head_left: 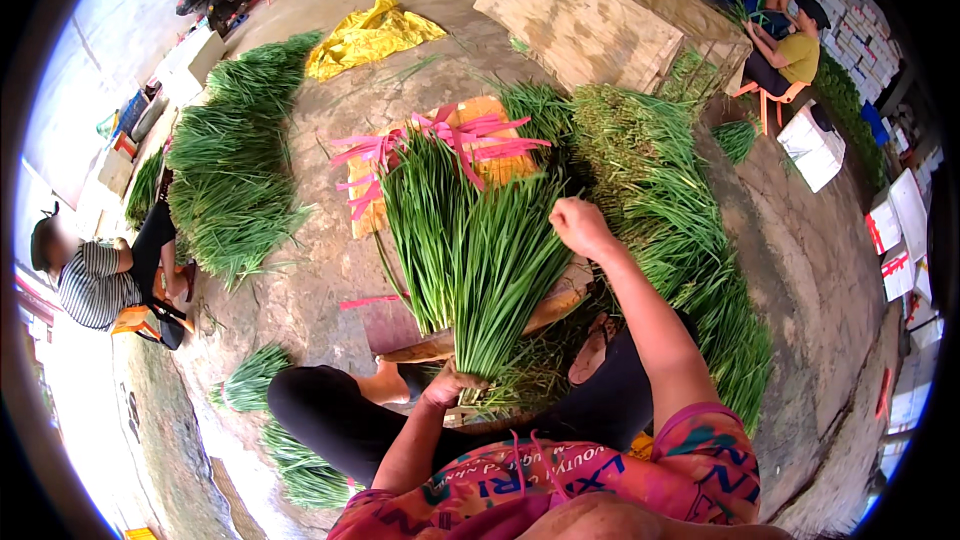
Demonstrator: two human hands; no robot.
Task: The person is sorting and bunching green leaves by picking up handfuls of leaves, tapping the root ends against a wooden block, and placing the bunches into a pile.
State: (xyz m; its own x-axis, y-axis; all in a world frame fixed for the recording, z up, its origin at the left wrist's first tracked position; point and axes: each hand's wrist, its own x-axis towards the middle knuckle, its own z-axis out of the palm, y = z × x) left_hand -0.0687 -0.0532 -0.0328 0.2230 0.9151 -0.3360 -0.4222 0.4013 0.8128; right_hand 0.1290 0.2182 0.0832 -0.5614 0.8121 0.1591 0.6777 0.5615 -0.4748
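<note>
Looking down from the head camera: left hand [452, 383] has its grip wrapped tight round the base of a green stalk bundle [515, 265], which fans out away from the lap. Right hand [582, 228] is curled by the bundle's right edge (can't tell if it's pinching anything). Pink strips [465, 140] lie beyond.
</note>
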